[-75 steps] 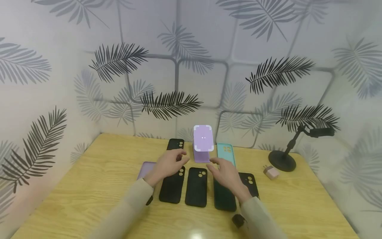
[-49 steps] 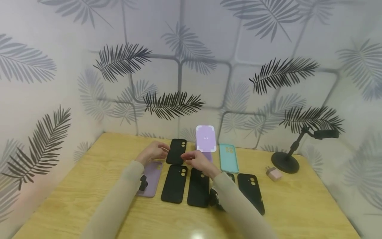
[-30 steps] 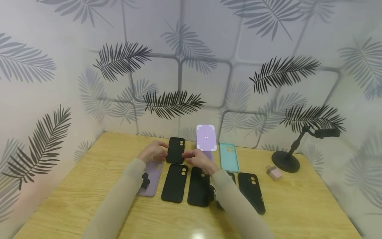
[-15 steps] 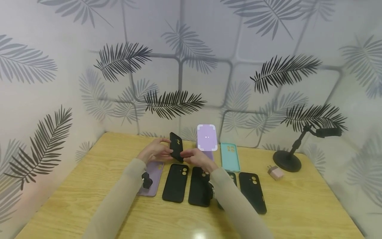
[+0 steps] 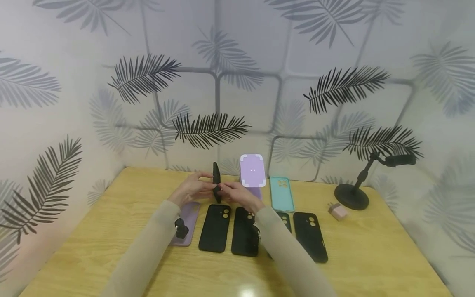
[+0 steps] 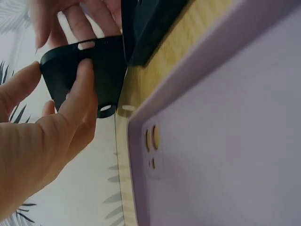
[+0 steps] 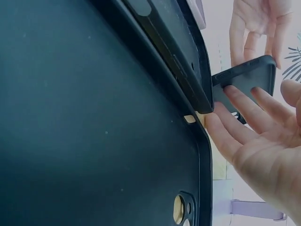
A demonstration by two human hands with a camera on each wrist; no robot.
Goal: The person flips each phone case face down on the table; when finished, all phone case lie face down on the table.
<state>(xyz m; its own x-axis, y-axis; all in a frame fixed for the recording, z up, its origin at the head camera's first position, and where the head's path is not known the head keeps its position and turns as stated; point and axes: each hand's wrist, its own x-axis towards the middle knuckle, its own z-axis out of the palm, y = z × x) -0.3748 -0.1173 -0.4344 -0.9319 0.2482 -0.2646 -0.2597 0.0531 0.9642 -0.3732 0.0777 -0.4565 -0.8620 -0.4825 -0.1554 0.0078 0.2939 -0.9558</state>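
A black phone case [image 5: 216,181] stands on its edge, lifted clear of the table [image 5: 111,231], just left of the middle of the head view and in front of the far row of cases. Both hands hold it: the left hand [image 5: 193,189] grasps it from the left with thumb and fingers curled round its edges, as the left wrist view shows at upper left [image 6: 89,70], and the right hand [image 5: 237,194] presses it from the right with nearly straight fingers [image 7: 244,113] laid along its side. The step in hand looks like turning or inspecting the lifted case between the two hands. The next move probably calls for a steady two-sided hold while the case is rotated, since it is thin, flexible and gripped only at its edges.

Right of it in the head view a lilac stand [image 5: 252,171] rises upright, with a teal case [image 5: 281,194] lying flat beside it. Lower in the frame a near row lies flat: a purple case [image 5: 185,222] under the left forearm, a black case [image 5: 215,227], a second black case [image 5: 244,237], and another black case [image 5: 310,236] further right. At the right of the frame sit a small pink charger [image 5: 337,210] and a black phone holder [image 5: 351,196] with a round base.
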